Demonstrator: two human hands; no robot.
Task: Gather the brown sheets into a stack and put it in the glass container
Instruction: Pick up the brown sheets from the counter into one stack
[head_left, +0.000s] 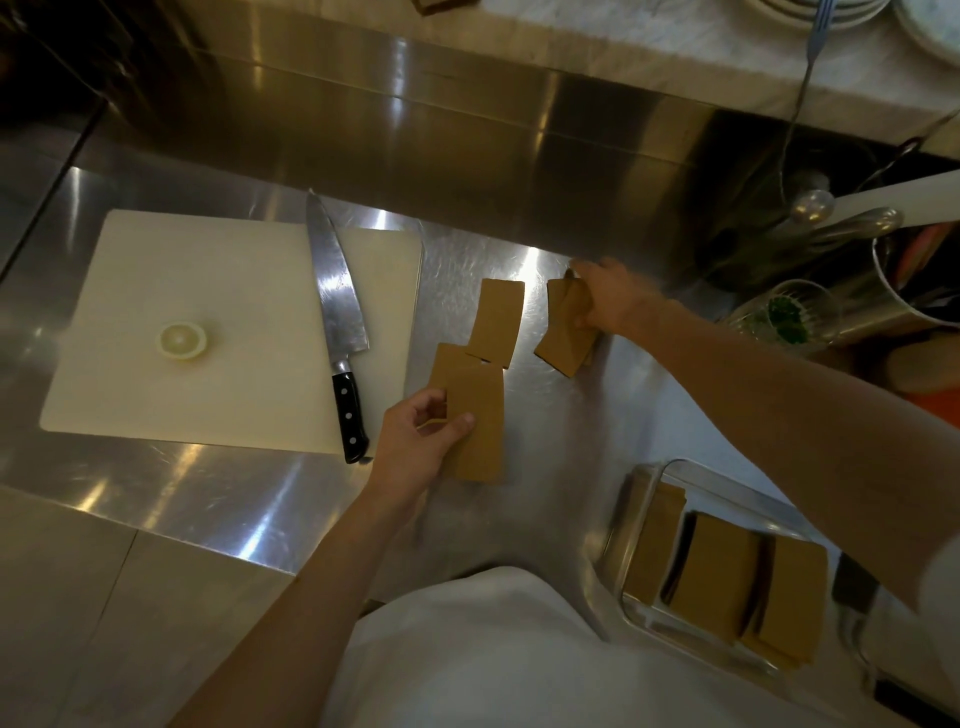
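Note:
Brown sheets lie on the steel counter. My left hand (423, 441) grips a brown sheet (475, 431) by its left edge, with another sheet tucked under it. A loose brown sheet (496, 325) lies just beyond, overlapping that pair. Further right, my right hand (610, 301) holds a small bunch of brown sheets (563, 338) against the counter. The glass container (631, 525) stands at the near right and holds three stacks of brown sheets (719, 571) side by side.
A white cutting board (208, 291) lies at left with a chef's knife (337, 317) and a lemon half (182, 340) on it. A steel utensil pot (914, 280) and a glass (784, 317) stand at far right. A steel backsplash rises behind.

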